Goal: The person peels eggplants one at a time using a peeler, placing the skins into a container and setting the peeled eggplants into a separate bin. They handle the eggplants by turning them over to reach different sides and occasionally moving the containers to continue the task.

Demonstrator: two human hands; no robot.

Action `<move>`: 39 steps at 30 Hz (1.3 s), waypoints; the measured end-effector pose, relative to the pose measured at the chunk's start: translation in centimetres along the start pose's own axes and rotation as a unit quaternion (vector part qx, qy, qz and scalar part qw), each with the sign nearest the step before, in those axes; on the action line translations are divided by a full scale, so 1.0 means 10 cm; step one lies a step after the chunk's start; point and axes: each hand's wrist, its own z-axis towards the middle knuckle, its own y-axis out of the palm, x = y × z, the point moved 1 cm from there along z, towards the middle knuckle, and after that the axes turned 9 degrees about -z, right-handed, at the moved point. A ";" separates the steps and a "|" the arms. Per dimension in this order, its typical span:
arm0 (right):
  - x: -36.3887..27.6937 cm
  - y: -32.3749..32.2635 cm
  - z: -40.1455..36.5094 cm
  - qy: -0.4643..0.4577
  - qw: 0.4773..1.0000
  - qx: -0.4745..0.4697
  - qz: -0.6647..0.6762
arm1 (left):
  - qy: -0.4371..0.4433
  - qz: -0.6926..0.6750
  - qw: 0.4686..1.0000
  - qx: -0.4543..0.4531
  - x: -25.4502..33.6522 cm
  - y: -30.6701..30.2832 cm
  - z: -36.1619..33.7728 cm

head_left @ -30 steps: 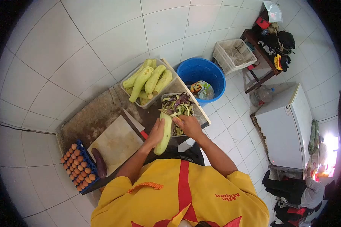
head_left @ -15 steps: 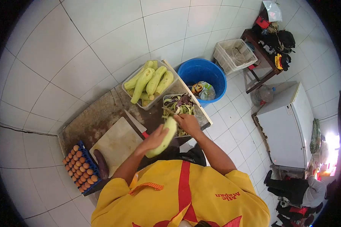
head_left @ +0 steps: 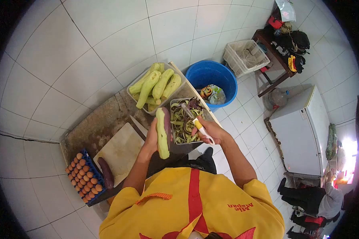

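My left hand (head_left: pixel 152 137) is wrapped round a partly peeled eggplant (head_left: pixel 162 133), pale green along one side and still purple along the other. In my right hand (head_left: pixel 212 130) is a peeler (head_left: pixel 198 124) with a yellow and white handle, its blade end pointing up and left, apart from the eggplant. Below the blade stands a clear container (head_left: pixel 176 140) filled with green and purple peelings (head_left: pixel 183 121). Several peeled eggplants (head_left: pixel 162 85) are heaped in another clear container (head_left: pixel 132 95) behind. A whole purple eggplant (head_left: pixel 106 172) lies beside the cutting board (head_left: pixel 117 153).
A knife (head_left: pixel 138 127) rests at the board's edge. Brown eggs (head_left: pixel 83 175) fill a blue tray (head_left: pixel 101 181) at the left. Beyond the table stand a blue tub (head_left: pixel 230 95), a white crate (head_left: pixel 237 65) and a white freezer (head_left: pixel 297 139). Another person (head_left: pixel 323 199) is at the far right.
The eggplant has swung upright and moved left with my left hand, showing a purple side. My right hand has moved down and right with the peeler, away from the eggplant.
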 end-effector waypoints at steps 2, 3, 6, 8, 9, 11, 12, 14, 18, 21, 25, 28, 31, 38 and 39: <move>-0.07 0.02 -0.07 -0.012 1.000 0.005 0.015 | 0.006 -0.067 0.998 -0.007 -0.01 0.03 0.09; -0.06 0.01 -0.07 -0.015 0.999 0.001 0.032 | 0.009 -0.101 0.995 -0.009 0.01 0.06 0.11; -0.09 -0.01 -0.07 -0.032 0.997 -0.007 0.064 | 0.002 -0.130 0.991 -0.032 0.01 0.08 0.26; -0.15 0.02 -0.12 -0.054 0.997 -0.010 0.059 | 0.002 -0.155 0.987 -0.048 0.01 0.12 0.32; -0.14 0.06 -0.10 -0.130 0.988 0.061 -0.059 | 0.007 -0.162 0.985 -0.053 0.02 0.16 0.34; -0.06 0.20 -0.01 -0.273 0.897 0.198 -0.286 | 0.015 -0.171 0.984 -0.050 0.01 0.23 0.40; -0.08 0.26 0.02 -0.302 0.892 0.189 -0.276 | 0.018 -0.172 0.984 -0.043 -0.01 0.27 0.43; -0.08 0.35 -0.03 -0.308 0.834 0.247 -0.385 | 0.037 -0.157 0.985 -0.065 -0.01 0.31 0.47; -0.13 0.51 -0.15 -0.333 0.727 0.312 -0.513 | 0.063 -0.167 0.984 -0.017 -0.05 0.42 0.46; -0.04 0.43 -0.18 -0.295 0.691 0.333 -0.570 | 0.030 -0.151 0.987 -0.038 -0.04 0.34 0.45; -0.01 0.40 -0.15 -0.276 0.667 0.367 -0.586 | 0.044 -0.118 0.992 -0.002 -0.11 0.36 0.48; -0.01 0.40 -0.05 -0.276 0.674 0.380 -0.571 | 0.048 -0.063 0.997 0.005 -0.22 0.43 0.45; 0.05 0.36 0.04 -0.325 0.660 0.422 -0.530 | -0.021 -0.023 0.999 -0.029 -0.22 0.38 0.41; 0.16 0.07 -0.06 -0.046 0.993 0.060 -0.092 | -0.031 -0.089 0.993 -0.072 -0.06 0.33 0.28; 0.15 0.09 -0.12 -0.033 0.995 0.060 -0.071 | -0.029 -0.128 0.989 -0.066 -0.03 0.31 0.30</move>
